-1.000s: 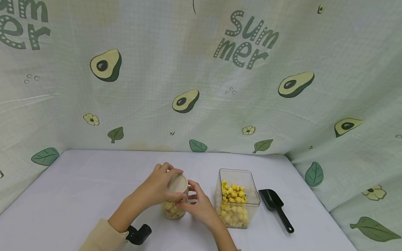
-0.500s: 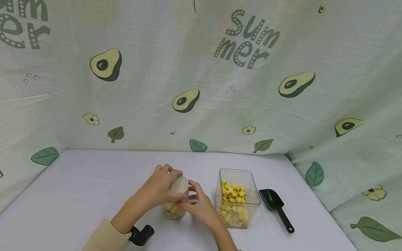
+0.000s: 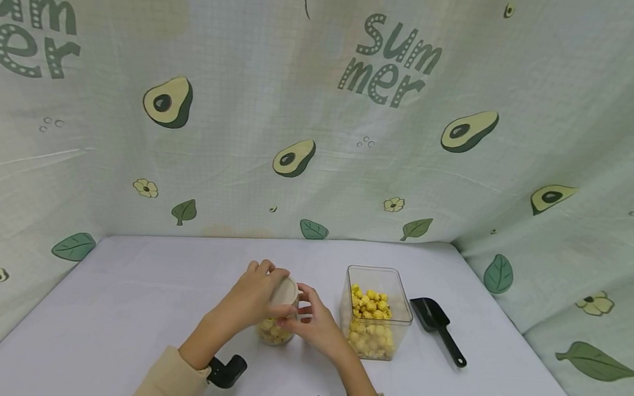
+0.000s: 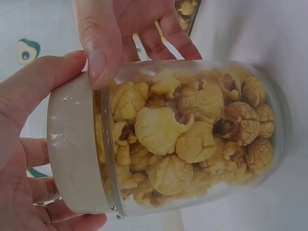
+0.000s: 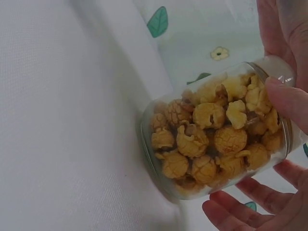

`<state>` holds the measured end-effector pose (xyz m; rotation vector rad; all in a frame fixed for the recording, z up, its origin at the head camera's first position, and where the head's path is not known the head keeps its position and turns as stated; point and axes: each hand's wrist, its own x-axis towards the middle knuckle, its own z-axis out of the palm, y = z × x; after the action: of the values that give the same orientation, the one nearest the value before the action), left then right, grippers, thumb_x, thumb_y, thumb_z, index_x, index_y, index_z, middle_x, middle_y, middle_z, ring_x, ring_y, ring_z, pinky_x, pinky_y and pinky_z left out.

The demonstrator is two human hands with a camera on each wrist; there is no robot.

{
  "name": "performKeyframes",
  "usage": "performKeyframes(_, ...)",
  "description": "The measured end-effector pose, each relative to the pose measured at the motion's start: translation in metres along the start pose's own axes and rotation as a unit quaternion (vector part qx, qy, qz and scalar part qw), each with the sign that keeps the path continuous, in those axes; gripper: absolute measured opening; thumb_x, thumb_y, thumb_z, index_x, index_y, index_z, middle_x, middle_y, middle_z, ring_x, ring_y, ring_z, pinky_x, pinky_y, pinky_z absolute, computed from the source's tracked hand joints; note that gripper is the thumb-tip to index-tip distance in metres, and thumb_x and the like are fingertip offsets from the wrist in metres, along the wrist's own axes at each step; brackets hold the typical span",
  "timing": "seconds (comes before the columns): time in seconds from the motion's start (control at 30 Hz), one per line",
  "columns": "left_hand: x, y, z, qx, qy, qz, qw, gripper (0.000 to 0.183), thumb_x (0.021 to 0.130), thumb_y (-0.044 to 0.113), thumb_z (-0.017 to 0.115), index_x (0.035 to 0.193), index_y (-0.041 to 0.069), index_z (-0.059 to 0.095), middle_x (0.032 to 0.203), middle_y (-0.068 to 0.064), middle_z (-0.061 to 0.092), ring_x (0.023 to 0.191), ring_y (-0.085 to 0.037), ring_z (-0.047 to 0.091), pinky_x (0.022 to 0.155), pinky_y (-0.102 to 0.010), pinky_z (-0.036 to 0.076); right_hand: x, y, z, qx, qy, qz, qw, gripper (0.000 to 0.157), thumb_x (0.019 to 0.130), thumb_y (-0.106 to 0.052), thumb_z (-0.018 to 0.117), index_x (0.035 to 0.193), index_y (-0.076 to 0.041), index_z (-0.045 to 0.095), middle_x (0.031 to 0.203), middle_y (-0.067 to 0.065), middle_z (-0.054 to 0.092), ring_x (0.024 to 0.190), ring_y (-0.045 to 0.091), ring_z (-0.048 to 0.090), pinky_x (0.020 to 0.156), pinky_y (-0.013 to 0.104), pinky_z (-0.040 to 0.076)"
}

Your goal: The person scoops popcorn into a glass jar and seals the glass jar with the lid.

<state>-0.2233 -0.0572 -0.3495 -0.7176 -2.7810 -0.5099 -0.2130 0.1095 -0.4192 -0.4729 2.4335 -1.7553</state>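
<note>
A clear glass jar (image 3: pixel 273 334) filled with caramel-coloured popcorn (image 4: pixel 163 130) stands on the white table, left of a square tub. Its pale beige lid (image 3: pixel 286 291) sits on the mouth, with a thin glass band showing below it in the left wrist view. From above and the left, my left hand (image 3: pixel 254 295) grips the lid, thumb on the near side and fingers round the far side. My right hand (image 3: pixel 313 322) holds the jar's upper part from the right, its thumb in front, close under the lid's edge.
The clear square tub (image 3: pixel 344 337), partly filled with yellow popcorn (image 3: pixel 369 305), stands right of the jar. Beside it lies a black scoop (image 3: pixel 439 327), handle toward the near right. A cloth backdrop (image 3: pixel 216 175) with avocado prints rises behind the table (image 3: pixel 156 285).
My left wrist and forearm have shifted slightly to the right, with the hand still on the lid. The right hand, jar, tub and scoop hold their places.
</note>
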Motion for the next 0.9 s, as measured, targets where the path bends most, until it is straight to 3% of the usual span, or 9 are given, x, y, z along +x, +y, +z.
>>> performKeyframes(0.43,0.000,-0.002,-0.002,-0.009,-0.021,0.008,0.9997,0.062,0.071,0.040,0.078,0.118,0.005,0.060,0.108,-0.014,0.057,0.093,-0.027,0.047,0.071,-0.036,0.049,0.000,0.002,0.000,-0.001,-0.002,-0.015,1.000,0.070,0.081,-0.031,0.071,0.139,-0.011,0.036,0.126,0.014,0.049,0.105,0.025,0.052,0.085,0.038,0.047)
performKeyframes(0.67,0.003,-0.009,-0.007,-0.028,-0.066,0.036,0.9968,0.064,0.072,0.043,0.076,0.122,0.007,0.059,0.115,-0.014,0.055,0.101,-0.028,0.047,0.074,-0.037,0.051,0.000,0.003,0.000,-0.004,-0.005,-0.016,1.000,0.069,0.083,-0.030,0.070,0.139,-0.011,0.035,0.128,0.014,0.048,0.106,0.025,0.052,0.087,0.042,0.048)
performKeyframes(0.9,0.007,-0.022,-0.010,-0.066,-0.117,0.069,0.9885,0.064,0.075,0.042,0.074,0.128,0.012,0.055,0.123,-0.010,0.052,0.106,-0.025,0.045,0.077,-0.038,0.051,0.000,0.003,0.000,-0.007,-0.004,-0.018,1.000,0.070,0.082,-0.032,0.070,0.139,-0.010,0.035,0.128,0.015,0.048,0.106,0.026,0.052,0.087,0.043,0.048)
